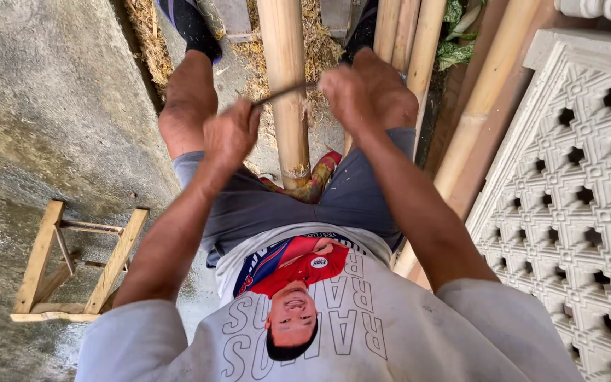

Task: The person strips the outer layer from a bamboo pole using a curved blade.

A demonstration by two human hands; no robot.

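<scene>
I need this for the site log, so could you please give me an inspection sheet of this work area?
Surface: concrete floor, patchy and damp-looking; dry shavings along the wall.
Job's things: bamboo pole between the knees; thin dark blade laid across it.
Clutter: small wooden stool lying on its side; patterned cloth under the pole.
Grippers: left hand and right hand each grip one end of the blade.
Cables: nothing seen.
Surroundings: more bamboo poles leaning at right; white patterned vent block.
</scene>
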